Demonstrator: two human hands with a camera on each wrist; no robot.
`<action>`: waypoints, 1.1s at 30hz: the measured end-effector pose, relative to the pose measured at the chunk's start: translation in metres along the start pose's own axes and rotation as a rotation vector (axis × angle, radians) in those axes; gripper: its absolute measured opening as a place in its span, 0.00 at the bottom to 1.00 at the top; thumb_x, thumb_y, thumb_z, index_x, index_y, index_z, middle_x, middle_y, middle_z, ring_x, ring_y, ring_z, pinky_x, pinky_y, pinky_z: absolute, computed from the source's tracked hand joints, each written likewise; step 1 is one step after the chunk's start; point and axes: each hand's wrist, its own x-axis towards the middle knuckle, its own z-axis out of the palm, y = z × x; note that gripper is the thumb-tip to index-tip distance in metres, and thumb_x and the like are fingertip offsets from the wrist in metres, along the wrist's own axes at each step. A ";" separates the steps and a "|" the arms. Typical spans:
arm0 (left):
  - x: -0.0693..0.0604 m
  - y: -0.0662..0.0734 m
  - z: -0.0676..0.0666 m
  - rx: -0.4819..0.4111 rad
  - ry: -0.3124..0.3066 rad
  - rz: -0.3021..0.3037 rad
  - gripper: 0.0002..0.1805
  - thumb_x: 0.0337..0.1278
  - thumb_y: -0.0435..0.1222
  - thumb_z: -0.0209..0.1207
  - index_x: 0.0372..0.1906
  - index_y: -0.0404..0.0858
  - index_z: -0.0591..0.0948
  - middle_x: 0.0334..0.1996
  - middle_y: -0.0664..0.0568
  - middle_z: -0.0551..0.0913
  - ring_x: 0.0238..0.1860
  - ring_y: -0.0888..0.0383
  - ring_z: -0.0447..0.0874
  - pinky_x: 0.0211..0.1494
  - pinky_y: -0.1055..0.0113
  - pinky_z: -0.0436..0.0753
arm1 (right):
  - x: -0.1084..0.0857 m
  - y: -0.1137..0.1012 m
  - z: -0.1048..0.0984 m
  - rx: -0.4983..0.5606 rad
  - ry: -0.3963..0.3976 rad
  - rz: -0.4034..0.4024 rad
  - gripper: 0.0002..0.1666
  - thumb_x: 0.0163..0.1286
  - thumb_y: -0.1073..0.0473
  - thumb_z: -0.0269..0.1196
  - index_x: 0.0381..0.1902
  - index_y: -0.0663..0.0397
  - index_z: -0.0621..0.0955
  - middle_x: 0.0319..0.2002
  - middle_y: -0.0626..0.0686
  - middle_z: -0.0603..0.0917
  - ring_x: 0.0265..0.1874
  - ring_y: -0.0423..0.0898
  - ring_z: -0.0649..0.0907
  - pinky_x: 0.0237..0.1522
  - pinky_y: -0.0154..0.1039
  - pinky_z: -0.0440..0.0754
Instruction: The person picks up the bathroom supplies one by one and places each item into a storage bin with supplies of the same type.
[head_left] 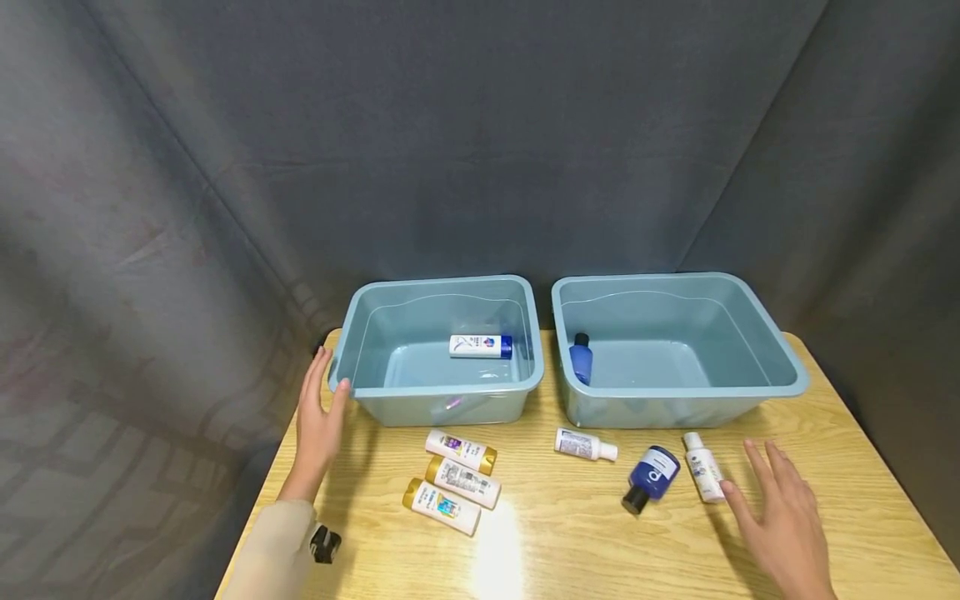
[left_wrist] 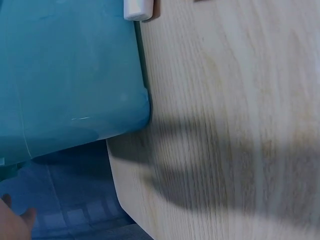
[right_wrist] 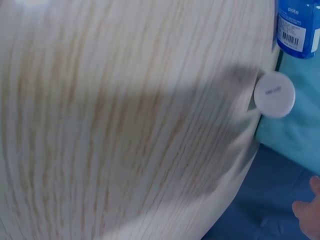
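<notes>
Your right hand [head_left: 786,518], fingers spread and empty, hovers just beside the small white bottle [head_left: 704,468] on the worktop [head_left: 577,550]; a pinch around its middle would probably hold best. Your left hand [head_left: 318,425], likewise spread and empty, is at the left tub [head_left: 442,390], contact unclear. The neighbouring blue bottle [head_left: 657,473] could be knocked; the right tub [head_left: 686,392] stands beyond.

A teal bin [left_wrist: 70,65] fills the upper left, standing on a pale wood-grained counter [left_wrist: 250,65] that spreads across the right. One end of a white object [left_wrist: 138,9] shows at top centre, beside the bin. A shadow [left_wrist: 200,172] crosses the lower right. Blue cloth [left_wrist: 75,192] occupies the lower left, where the left hand [left_wrist: 12,223] partly shows.
</notes>
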 end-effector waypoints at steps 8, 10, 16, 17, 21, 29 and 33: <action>0.011 -0.003 0.006 -0.039 -0.061 -0.035 0.30 0.73 0.42 0.53 0.75 0.42 0.64 0.78 0.49 0.53 0.77 0.47 0.48 0.74 0.42 0.51 | 0.001 -0.001 0.002 -0.006 -0.002 -0.011 0.40 0.76 0.52 0.55 0.79 0.49 0.54 0.75 0.68 0.53 0.75 0.66 0.49 0.73 0.61 0.37; 0.013 -0.003 0.007 -0.040 -0.063 -0.043 0.30 0.74 0.42 0.53 0.75 0.42 0.64 0.78 0.50 0.53 0.77 0.48 0.47 0.74 0.43 0.51 | 0.001 -0.001 0.001 -0.003 0.000 -0.010 0.40 0.76 0.52 0.55 0.79 0.49 0.54 0.75 0.68 0.54 0.75 0.67 0.50 0.73 0.61 0.38; 0.018 -0.004 0.011 -0.049 -0.049 -0.044 0.29 0.73 0.41 0.53 0.74 0.38 0.64 0.77 0.47 0.54 0.77 0.48 0.47 0.74 0.45 0.52 | 0.002 -0.004 0.000 0.015 -0.017 0.013 0.40 0.76 0.52 0.56 0.80 0.47 0.53 0.76 0.68 0.53 0.71 0.72 0.53 0.70 0.67 0.43; 0.018 -0.004 0.011 -0.050 -0.046 -0.040 0.29 0.73 0.41 0.53 0.74 0.37 0.64 0.77 0.46 0.54 0.77 0.47 0.47 0.74 0.45 0.52 | 0.002 -0.005 0.001 0.018 -0.022 0.015 0.41 0.76 0.52 0.56 0.80 0.46 0.53 0.76 0.67 0.52 0.70 0.74 0.55 0.69 0.69 0.44; 0.020 -0.005 0.011 -0.042 -0.029 -0.031 0.28 0.73 0.40 0.53 0.73 0.36 0.65 0.76 0.42 0.56 0.77 0.46 0.49 0.74 0.45 0.52 | 0.002 -0.010 0.005 0.034 -0.018 -0.008 0.41 0.75 0.53 0.58 0.80 0.45 0.54 0.76 0.66 0.53 0.68 0.75 0.58 0.68 0.69 0.47; 0.019 -0.005 0.014 -0.065 -0.014 -0.064 0.28 0.75 0.39 0.51 0.74 0.38 0.65 0.76 0.45 0.57 0.77 0.48 0.50 0.75 0.47 0.53 | 0.001 -0.017 0.012 0.038 -0.004 -0.084 0.41 0.73 0.54 0.60 0.79 0.44 0.57 0.76 0.63 0.55 0.70 0.70 0.59 0.72 0.63 0.45; 0.017 -0.006 0.016 -0.073 -0.015 -0.095 0.28 0.75 0.40 0.51 0.75 0.40 0.64 0.77 0.48 0.56 0.77 0.49 0.50 0.75 0.46 0.53 | 0.000 -0.021 0.015 0.040 0.000 -0.113 0.40 0.72 0.54 0.62 0.78 0.47 0.60 0.74 0.65 0.60 0.70 0.68 0.61 0.73 0.59 0.46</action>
